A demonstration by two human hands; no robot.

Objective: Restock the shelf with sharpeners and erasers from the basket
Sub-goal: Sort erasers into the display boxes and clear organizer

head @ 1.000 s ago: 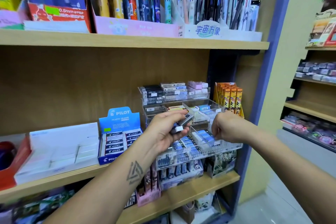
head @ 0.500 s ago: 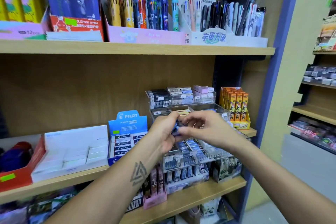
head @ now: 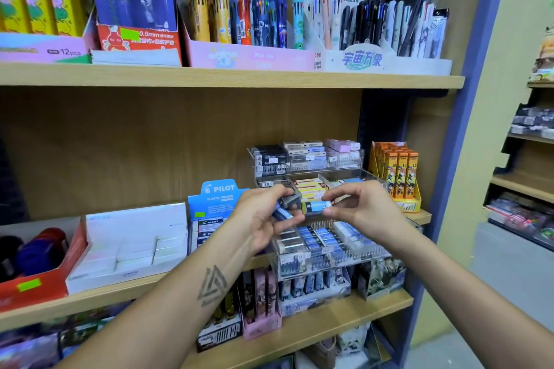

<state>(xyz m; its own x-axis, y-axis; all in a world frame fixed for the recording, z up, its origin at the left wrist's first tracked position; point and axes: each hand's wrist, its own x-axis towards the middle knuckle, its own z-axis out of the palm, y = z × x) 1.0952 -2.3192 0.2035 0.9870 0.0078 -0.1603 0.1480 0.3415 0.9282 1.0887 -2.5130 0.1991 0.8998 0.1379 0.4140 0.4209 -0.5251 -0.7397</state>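
far left on the middle shelf (head: 90,298): a red box (head: 39,284), then a white box (head: 132,246), then a blue pilot eraser box (head: 214,204). none of it touched, but right by the left elbow's path, so easy to bump. next, the left hand (head: 260,225), curled round a small bunch of erasers (head: 283,213), blue and grey, held in front of the clear tiered rack (head: 329,252). too many in one fist, so one could slide out and drop to the lower shelf. loose grip, that's the cause. right beside, almost touching, the right hand (head: 362,213), pinching one blue-wrapped eraser (head: 317,207) between thumb and fingertips, held just above the front row of the rack. only a small pinch on a smooth wrapper, so could slip and land in the wrong slot. front slots already look quite full, so pushing it in hard could pop a neighbour out. clear walls hard to see, so fingers could knock the rack's edge. further right, an orange box of pencil leads (head: 398,177), close to the right wrist, could tip with a wide swing. no basket in view. no sharpeners that can be told for sure.
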